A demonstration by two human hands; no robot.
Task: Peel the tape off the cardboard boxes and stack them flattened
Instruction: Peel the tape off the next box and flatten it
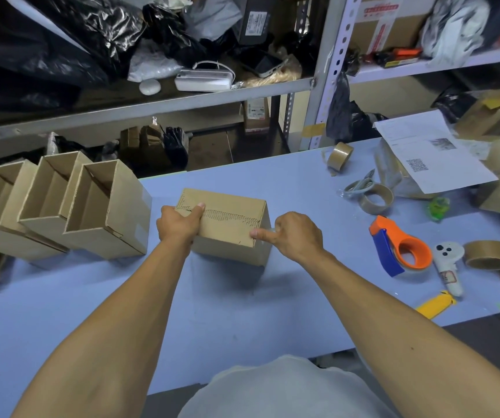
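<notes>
My left hand [178,223] grips the left end of the closed cardboard box [227,224] at the frame's centre, thumb laid over its torn top seam. My right hand [295,235] curls at the box's right end, forefinger pressed to the top edge, with what looks like a clear tape strip [271,229] pinched there. The box sits on the blue table [242,321]. Three open boxes [61,203] stand left of it; an orange tape dispenser [401,247] lies to the right.
</notes>
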